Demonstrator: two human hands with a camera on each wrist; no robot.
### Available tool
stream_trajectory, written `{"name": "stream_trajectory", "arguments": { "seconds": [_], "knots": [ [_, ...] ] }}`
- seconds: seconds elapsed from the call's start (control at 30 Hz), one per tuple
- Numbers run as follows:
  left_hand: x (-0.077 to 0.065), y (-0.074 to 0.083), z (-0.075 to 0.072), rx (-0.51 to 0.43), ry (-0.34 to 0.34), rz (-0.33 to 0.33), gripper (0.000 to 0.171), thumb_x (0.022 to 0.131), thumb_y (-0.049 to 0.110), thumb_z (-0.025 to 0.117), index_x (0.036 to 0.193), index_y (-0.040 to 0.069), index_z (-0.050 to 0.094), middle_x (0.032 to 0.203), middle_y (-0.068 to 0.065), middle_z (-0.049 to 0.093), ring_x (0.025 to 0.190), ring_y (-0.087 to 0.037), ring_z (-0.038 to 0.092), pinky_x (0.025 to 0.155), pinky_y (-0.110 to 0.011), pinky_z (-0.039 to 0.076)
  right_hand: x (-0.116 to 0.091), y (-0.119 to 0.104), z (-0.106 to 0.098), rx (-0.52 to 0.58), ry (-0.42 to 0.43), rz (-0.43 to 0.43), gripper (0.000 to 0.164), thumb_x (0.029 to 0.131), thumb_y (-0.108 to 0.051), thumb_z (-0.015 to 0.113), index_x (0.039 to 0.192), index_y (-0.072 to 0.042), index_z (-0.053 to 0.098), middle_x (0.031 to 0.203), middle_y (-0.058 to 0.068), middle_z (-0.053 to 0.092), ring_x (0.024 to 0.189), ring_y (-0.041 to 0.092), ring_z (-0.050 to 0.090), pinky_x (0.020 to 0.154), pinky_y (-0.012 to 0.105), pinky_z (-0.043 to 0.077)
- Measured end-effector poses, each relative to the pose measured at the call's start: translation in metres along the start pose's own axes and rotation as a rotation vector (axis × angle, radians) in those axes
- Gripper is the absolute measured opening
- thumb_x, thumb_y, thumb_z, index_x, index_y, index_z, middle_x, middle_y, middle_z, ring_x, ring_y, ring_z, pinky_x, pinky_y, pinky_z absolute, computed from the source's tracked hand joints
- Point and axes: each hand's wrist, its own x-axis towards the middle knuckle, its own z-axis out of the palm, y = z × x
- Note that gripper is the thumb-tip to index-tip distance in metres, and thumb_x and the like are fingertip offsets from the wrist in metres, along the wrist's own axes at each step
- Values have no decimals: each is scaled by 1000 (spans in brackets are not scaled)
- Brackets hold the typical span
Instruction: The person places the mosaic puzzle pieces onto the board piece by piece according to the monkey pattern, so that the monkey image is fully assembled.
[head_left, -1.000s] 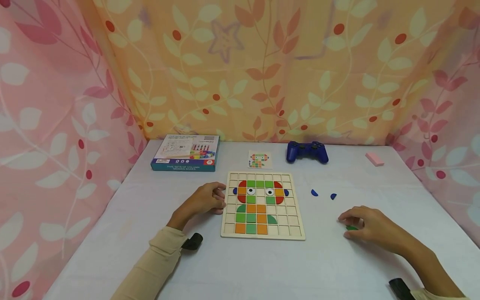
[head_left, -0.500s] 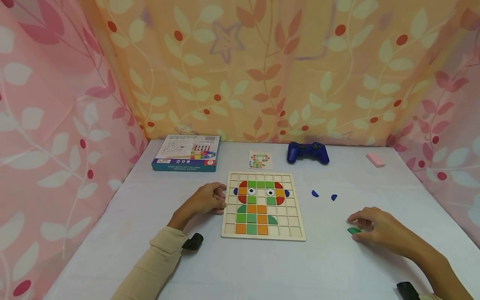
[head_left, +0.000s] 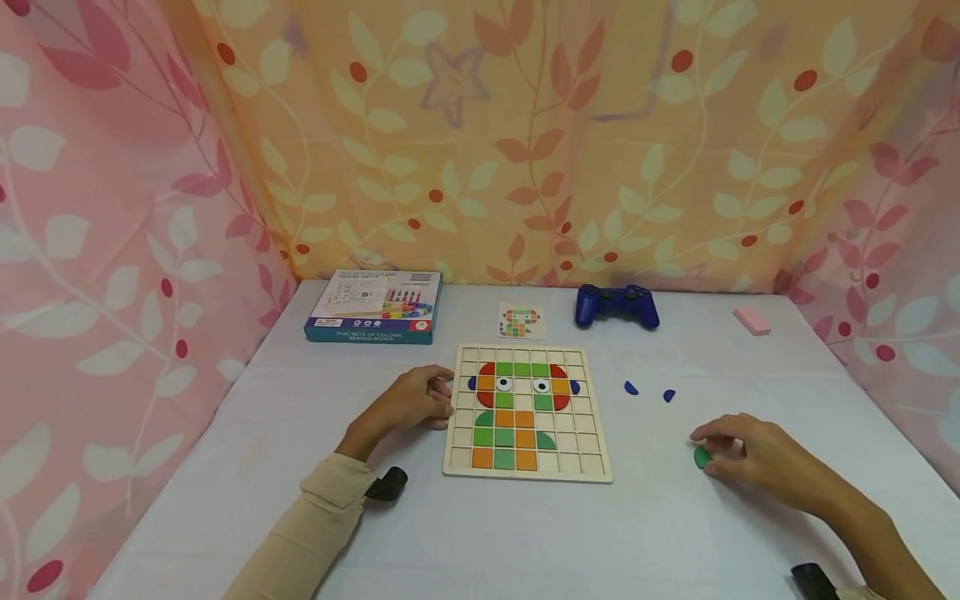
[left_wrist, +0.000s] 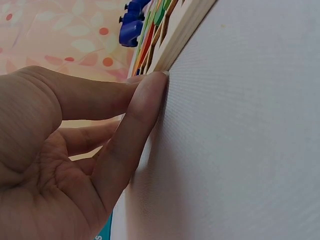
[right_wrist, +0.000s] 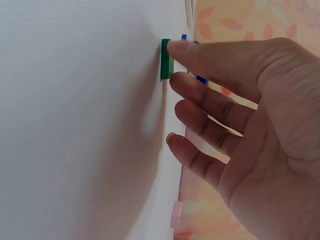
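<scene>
The wooden grid board (head_left: 577, 417) lies on the table, bearing coloured tiles in a figure with two eye tiles. Beside its left edge is my left hand (head_left: 405, 398); thumb and fingertips touch that edge, fairly straight, as the left wrist view also shows. Out to the right, my right hand (head_left: 761, 454) pinches a small green rounded tile (head_left: 702, 457) between thumb and index finger. In the right wrist view this green tile (right_wrist: 165, 59) stays close to the tabletop, its exact outline partly covered. The other right fingers are bent loosely and hold nothing.
Two small blue half-round tiles (head_left: 632, 388) lie right of the board. Behind it are a pattern card (head_left: 522, 320), a blue game controller (head_left: 617, 307) and a boxed game (head_left: 372, 307). A pink block (head_left: 752, 321) is at the far right. Patterned cloth surrounds the table.
My right hand has shifted slightly right, and the green tile has turned in its fingertips, showing more of its face. The left hand and the board have stayed still.
</scene>
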Motion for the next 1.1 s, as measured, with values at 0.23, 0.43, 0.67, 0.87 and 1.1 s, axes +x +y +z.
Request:
{"name": "stream_trajectory", "arguments": {
  "seconds": [0.23,0.43,0.67,0.87,1.1],
  "knots": [
    [0,0,1,-1,-2,-1,60,93,1,77,149,3,55,112,-12,64,86,-21,67,74,-27,64,2,-4,3,-8,33,-52,34,86,-22,87,119,-17,77,105,-9,68,91,6,56,74,22,55],
    [1,-1,2,-6,-4,0,60,93,1,77,149,3,55,113,-12,64,86,-20,67,74,-27,65,3,-4,3,-26,18,-29,35,86,-21,86,119,-16,77,104,-7,67,92,10,56,74,22,55],
    [1,-3,0,-21,-11,14,59,93,-1,76,148,1,55,113,-14,63,86,-20,68,73,-28,65,12,-10,-1,-48,-27,-8,37,87,-24,86,121,-11,77,102,-5,67,92,15,56,72,21,54],
    [0,-4,-1,-15,-19,28,59,93,-1,76,148,0,54,113,-14,63,85,-20,67,74,-28,65,22,-24,2,-45,9,-111,31,87,-26,86,116,-14,79,101,-10,67,90,7,55,72,23,52],
    [1,-2,0,-14,-11,14,60,93,-1,77,149,2,55,112,-13,63,84,-20,67,74,-27,65,42,-49,8,-26,-9,-182,30,88,-26,85,115,-15,79,101,-13,67,91,7,55,74,24,53]
  ]
}}
